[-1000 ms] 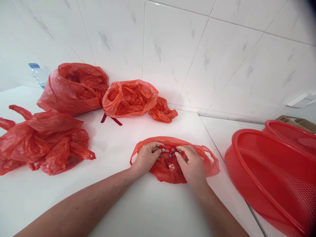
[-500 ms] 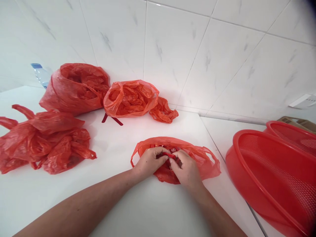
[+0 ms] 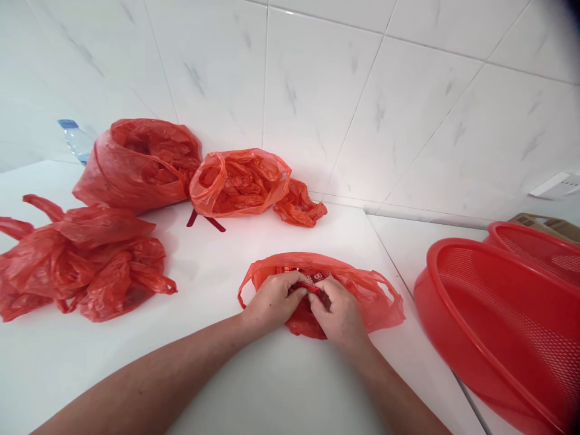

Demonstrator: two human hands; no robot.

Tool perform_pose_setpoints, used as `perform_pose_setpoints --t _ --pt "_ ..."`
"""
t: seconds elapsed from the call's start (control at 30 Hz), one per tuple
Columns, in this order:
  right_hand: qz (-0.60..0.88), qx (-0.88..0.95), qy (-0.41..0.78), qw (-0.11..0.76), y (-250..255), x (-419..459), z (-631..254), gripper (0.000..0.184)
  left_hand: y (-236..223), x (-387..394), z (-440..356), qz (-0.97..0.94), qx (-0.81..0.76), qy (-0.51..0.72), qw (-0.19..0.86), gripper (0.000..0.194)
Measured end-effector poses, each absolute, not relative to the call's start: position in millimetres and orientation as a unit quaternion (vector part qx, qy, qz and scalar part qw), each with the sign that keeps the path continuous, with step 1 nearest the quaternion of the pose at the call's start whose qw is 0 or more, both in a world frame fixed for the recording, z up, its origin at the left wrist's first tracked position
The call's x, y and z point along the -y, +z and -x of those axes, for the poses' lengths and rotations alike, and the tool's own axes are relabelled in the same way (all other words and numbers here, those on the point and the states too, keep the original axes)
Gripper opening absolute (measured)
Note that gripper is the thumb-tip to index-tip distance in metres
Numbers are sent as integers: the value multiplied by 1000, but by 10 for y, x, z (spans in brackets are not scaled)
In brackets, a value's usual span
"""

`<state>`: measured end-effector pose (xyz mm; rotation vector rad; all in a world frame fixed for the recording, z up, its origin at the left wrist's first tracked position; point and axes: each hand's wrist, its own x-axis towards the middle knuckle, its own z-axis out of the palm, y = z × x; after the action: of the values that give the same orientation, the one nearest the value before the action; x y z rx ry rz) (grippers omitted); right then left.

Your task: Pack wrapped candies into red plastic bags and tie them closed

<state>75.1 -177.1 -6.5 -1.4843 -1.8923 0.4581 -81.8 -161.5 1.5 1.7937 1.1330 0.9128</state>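
Note:
An orange-red plastic bag [image 3: 380, 302] lies with its mouth open on the white tabletop, its handles out to either side. Inside it show red packets [image 3: 322, 278] with white print. Over the bag's mouth, my left hand [image 3: 276, 302] and my right hand [image 3: 339, 311] meet, thumbs and forefingers pinched. Between them they hold a small red piece [image 3: 310, 287], narrow and folded-looking; its kind I cannot make out. My fingers partly cover it and the packets beneath.
Crumpled red bags [image 3: 81, 260] are heaped at the left. Behind stand a large stuffed red bag [image 3: 109, 169], a smaller one [image 3: 244, 181] and a loose bag [image 3: 301, 205], near dark red strips [image 3: 214, 224] and a plastic bottle [image 3: 76, 142]. Red mesh baskets [image 3: 453, 302] stand at right.
Both hands stay over the bag with the small red piece between them. My fingers have shifted slightly, and the piece now sits a little differently in them.

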Motion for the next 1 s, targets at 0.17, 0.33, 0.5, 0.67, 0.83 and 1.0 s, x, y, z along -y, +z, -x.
perform_pose_setpoints --t 0.17,0.33,0.5,0.67,0.83,1.0 --pt "571 723 175 347 -35 1779 -753 8 27 1646 801 -718 -449 379 373 25" --pt "575 717 182 349 -13 1788 -743 8 34 1653 792 -737 -452 372 337 26" --pt "581 690 234 363 29 1772 -787 11 -18 1617 818 -716 -460 387 354 28" --pt "634 619 246 393 66 1680 -963 17 -52 1508 905 -685 -524 402 307 30" --pt "661 601 225 388 57 1626 -1077 19 -42 1432 939 -715 -510 423 222 35" --pt "666 612 212 371 61 1625 -1075 23 -77 1421 935 -731 -497 424 195 42"
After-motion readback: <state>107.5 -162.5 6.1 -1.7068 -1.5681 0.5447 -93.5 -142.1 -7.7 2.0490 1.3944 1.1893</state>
